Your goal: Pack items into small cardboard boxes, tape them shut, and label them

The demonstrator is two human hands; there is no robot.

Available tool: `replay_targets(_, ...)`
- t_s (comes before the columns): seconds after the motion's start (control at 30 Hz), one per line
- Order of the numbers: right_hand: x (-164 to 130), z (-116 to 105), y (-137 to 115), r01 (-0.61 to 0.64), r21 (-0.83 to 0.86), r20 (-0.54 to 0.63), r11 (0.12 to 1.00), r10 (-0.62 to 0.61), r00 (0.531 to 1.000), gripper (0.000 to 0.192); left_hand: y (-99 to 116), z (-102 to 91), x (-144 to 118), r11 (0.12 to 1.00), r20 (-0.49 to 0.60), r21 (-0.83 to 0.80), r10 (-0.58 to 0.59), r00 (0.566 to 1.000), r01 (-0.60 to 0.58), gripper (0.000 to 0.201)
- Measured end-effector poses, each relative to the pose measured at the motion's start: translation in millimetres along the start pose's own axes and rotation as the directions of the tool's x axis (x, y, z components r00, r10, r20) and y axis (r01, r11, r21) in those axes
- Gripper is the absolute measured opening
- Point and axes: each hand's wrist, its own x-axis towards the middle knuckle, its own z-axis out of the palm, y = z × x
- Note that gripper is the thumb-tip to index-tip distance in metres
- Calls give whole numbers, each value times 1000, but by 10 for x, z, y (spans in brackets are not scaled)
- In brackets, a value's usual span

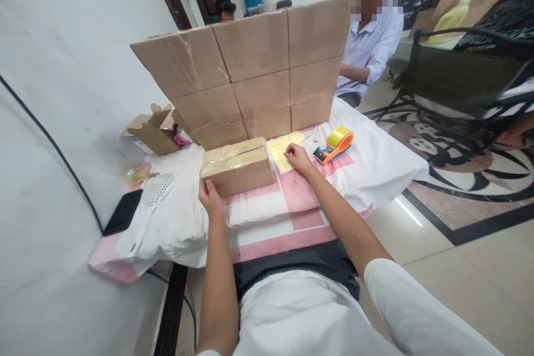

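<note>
A taped cardboard box point(246, 172) lies on the cloth-covered table in front of me. My left hand point(211, 198) grips its near left end, with the thumb on the front face and the fingers mostly hidden behind the corner. Right of the box lies a yellow sheet with small dark marks point(281, 160). Over this sheet is my right hand point(297, 157), its fingertips pinched together; whatever is between them is too small to make out. An orange tape dispenser point(339, 150) with a roll of yellow tape rests to the right of that hand.
Stacked cardboard boxes point(262, 75) form a wall behind the box. An opened carton point(155, 132) and a black phone-like device point(123, 212) are on the left. A person in a light shirt point(370, 47) sits beyond the table, near a dark chair point(463, 80) at right.
</note>
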Motion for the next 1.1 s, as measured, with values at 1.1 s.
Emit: replay_targets(1.1, -56, -37, -216, -335, 799, 272, 499, 197, 942, 47, 38, 0, -3, 1000, -14, 23, 7, 1000, -6, 55)
